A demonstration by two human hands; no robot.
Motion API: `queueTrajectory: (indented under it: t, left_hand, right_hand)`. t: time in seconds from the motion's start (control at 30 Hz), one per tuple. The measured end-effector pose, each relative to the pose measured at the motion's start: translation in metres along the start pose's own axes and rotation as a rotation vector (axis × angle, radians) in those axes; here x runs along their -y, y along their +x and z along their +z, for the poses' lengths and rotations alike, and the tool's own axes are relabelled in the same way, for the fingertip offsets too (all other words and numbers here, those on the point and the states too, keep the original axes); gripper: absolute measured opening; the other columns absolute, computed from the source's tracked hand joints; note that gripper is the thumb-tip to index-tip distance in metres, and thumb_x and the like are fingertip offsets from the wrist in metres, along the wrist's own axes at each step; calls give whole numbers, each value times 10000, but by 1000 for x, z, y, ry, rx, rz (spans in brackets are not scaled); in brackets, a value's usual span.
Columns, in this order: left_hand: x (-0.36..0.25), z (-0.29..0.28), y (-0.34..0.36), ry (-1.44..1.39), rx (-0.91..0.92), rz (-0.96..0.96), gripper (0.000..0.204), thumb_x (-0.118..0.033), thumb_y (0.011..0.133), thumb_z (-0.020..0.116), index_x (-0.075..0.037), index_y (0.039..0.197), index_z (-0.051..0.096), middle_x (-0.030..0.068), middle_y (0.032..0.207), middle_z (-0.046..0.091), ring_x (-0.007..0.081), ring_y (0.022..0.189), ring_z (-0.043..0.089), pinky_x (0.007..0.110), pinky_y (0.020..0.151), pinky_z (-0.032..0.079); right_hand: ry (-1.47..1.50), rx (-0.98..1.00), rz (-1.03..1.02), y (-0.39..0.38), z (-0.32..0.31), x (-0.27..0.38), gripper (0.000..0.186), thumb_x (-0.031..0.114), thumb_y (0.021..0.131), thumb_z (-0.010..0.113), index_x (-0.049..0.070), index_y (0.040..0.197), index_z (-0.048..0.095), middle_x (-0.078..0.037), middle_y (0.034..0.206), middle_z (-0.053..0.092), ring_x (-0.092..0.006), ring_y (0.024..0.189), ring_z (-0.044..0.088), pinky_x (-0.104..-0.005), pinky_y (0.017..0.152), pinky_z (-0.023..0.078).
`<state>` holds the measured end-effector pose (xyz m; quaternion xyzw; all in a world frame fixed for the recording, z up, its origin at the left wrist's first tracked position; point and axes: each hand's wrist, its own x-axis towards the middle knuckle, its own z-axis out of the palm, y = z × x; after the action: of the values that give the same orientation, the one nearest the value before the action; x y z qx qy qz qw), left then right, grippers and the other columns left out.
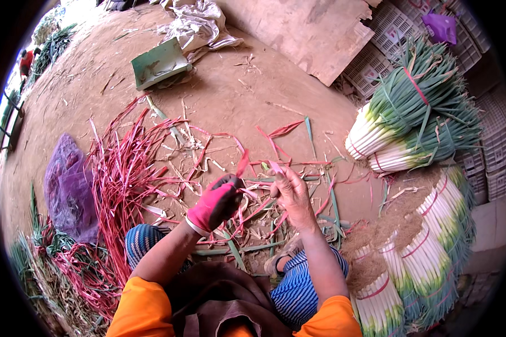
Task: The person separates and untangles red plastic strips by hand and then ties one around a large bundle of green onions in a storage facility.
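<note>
Orange sleeves (143, 306) leave both forearms (171, 255) bare; a pink-and-black glove (211, 205) with a pale cuff (197, 226) covers the left hand (216, 201); the right hand (291, 197) is bare; a dark brown garment (219, 295) drapes the front; blue trousers (310, 286) carry dark stripes.

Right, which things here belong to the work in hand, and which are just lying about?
Seemingly in use: gloved left hand, bare right hand, pink strip between them, red strip pile, banded onion bundles.

Seemingly just lying about: green dustpan-like tray, whitish sheeting, purple mesh bag.
</note>
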<state>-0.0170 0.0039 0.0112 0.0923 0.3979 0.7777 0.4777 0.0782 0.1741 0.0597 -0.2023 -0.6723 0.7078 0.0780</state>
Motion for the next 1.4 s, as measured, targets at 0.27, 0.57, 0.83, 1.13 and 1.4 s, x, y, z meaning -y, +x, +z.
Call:
queueTrajectory:
  t: [0.27,0.57,0.83,1.13,1.4]
  left_hand:
    - [-18,2,-4,-241,171,-69,323,-396,946,420,-95,1007,521,133,1124,566,115,622,511,192,459,368]
    - [-6,2,1,-200,185,103,322,-373,934,462,-55,896,503,123,832,551,191,657,539,294,583,456]
    - [13,9,-2,-83,115,-4,320,-342,918,506,-39,1017,521,127,936,590,225,818,608,326,660,494]
    - [14,7,-3,100,109,1,345,-326,896,525,-33,1077,512,99,963,600,219,829,622,319,653,507]
    - [3,20,-8,179,94,61,373,-356,902,513,-21,1065,516,99,981,614,181,720,624,264,511,488]
  right_hand:
    - [-538,265,-233,-10,10,-27,200,137,921,487,-9,1038,558,-163,828,602,-305,762,610,-346,654,475]
    - [-222,255,-178,-5,-2,-26,305,146,907,544,-19,1163,547,-104,1054,613,-170,1029,557,-279,892,424]
    - [331,183,-39,-1,15,-31,240,154,916,543,-8,1082,605,-26,979,634,-88,908,575,-236,813,455]
    - [531,37,113,-3,26,-53,152,95,906,544,22,1012,626,2,860,645,-46,736,587,-201,635,496]
    - [144,-120,-47,2,19,-46,180,194,931,528,39,891,610,22,797,604,-32,757,532,-196,670,437]
